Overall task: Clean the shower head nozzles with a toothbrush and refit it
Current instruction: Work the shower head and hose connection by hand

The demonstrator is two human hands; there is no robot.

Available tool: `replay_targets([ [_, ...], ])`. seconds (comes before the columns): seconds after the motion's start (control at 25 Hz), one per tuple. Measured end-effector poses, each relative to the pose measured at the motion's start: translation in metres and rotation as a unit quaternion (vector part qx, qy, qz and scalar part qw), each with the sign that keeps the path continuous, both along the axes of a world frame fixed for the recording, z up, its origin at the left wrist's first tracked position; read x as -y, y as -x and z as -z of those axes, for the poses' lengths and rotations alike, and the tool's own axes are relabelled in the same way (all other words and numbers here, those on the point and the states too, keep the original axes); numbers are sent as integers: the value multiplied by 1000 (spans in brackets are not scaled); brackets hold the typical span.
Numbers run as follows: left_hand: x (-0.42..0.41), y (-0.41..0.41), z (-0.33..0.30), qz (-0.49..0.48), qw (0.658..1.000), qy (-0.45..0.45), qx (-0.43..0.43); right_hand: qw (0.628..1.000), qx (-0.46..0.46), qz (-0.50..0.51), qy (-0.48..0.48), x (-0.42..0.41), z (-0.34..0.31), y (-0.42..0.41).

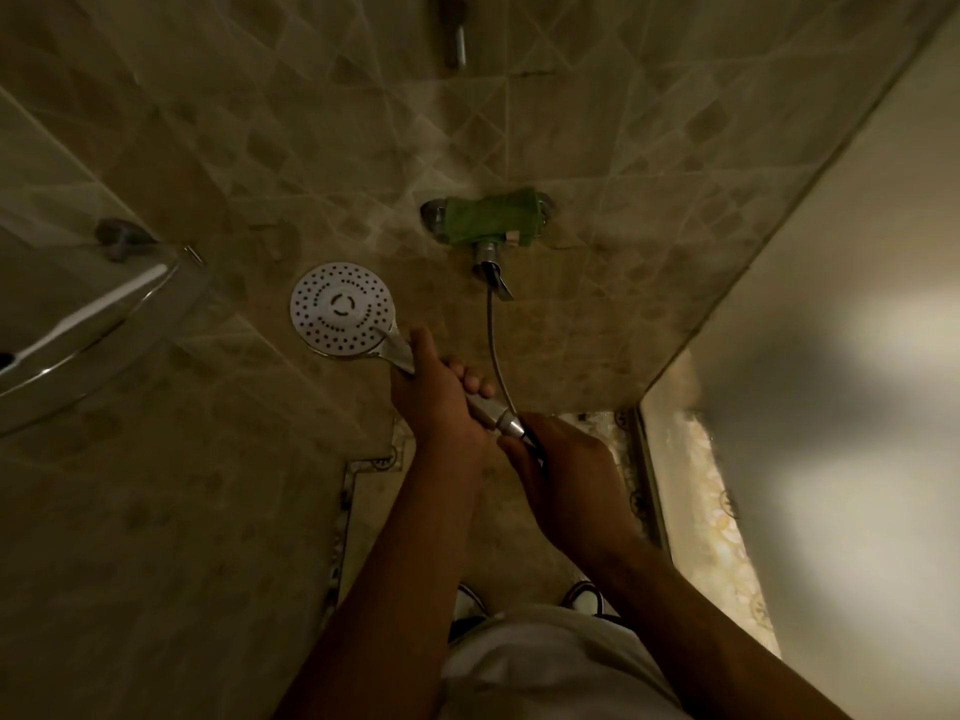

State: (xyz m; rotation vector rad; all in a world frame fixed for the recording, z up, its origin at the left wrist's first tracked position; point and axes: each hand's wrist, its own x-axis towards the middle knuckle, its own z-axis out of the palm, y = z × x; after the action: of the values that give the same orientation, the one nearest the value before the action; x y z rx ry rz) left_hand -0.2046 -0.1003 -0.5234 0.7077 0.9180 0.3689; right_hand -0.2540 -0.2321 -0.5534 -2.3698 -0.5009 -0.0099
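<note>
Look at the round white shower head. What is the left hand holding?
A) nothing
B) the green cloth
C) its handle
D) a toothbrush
C: the left hand grips the handle of the shower head, while the right hand holds the hose nut at the handle's end.

Matt white plastic shower head face (341,307), glossy chrome handle (400,356), green cloth (491,216) over shiny metal tap.

Left hand (436,394) grips the shower head (342,309) handle; right hand (566,470) holds the hose (493,345) connector nut.
</note>
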Motion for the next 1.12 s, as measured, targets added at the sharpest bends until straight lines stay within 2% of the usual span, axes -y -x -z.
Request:
replay_targets([
  [0.32,9,6,-3,-7,1000,-26,-4,1000,-12,-2,-27,8,-1,3],
  [0.44,11,8,-7,-14,999,-21,20,995,-50,-13,-83,9,-3,-3],
  [0.56,9,8,-8,-1,999,-24,36,991,-84,-27,-99,8,-6,-5],
  [0.68,7,8,-11,36,997,-27,59,974,-164,-45,-152,10,-12,-7],
  [0.84,3,9,-13,113,985,-18,127,922,-311,-90,-215,15,-15,-12],
  [0.96,3,8,-11,155,978,-14,141,921,-336,-89,-177,14,-19,-18],
  [1.12,9,3,-15,220,973,-45,61,936,-352,8,-29,2,-14,-22],
])
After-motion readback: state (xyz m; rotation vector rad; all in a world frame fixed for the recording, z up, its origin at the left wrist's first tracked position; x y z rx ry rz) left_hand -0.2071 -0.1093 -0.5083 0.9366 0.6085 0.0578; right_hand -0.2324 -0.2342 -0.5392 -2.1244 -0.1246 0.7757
